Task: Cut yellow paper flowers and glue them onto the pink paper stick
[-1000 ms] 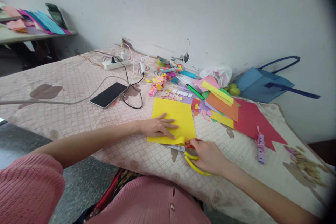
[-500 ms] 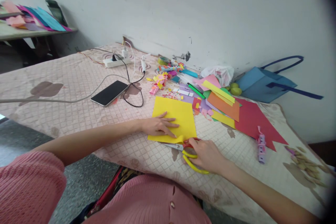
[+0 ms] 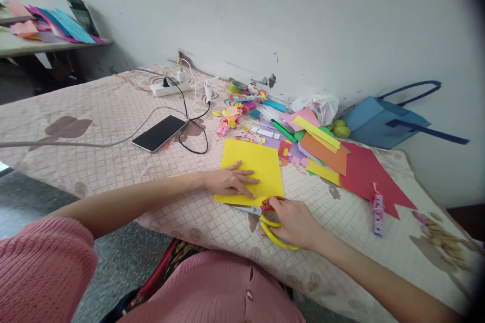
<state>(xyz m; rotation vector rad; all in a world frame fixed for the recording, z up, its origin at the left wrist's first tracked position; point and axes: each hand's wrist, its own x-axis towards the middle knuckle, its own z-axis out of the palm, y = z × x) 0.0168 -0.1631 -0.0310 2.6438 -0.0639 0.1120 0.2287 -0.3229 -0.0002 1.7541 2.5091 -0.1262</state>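
A sheet of yellow paper point(image 3: 253, 159) lies flat on the patterned tablecloth in front of me. My left hand point(image 3: 229, 181) rests palm down on its left part, fingers spread and pressing on it. In my right hand point(image 3: 297, 222) is a pair of scissors with red and yellow handles point(image 3: 278, 242), gripped at the handles. The metal blades point(image 3: 248, 209) point left along the paper's near edge, partly tucked under or against it; how far they go below the sheet I cannot tell.
Paper scraps, an orange sheet point(image 3: 326, 154), a green cutter point(image 3: 284, 131) and a red sheet point(image 3: 364, 176) lie to the right. A blue bag point(image 3: 382, 123) stands by the wall. Left are a tablet-like device point(image 3: 159, 133), cables and a power strip point(image 3: 170, 89). A purple paper piece point(image 3: 378, 212) lies far right.
The scissors and my right hand have shifted slightly left along the near edge. The curled bit of paper by the blades no longer stands up as clearly. My left hand has stayed put.
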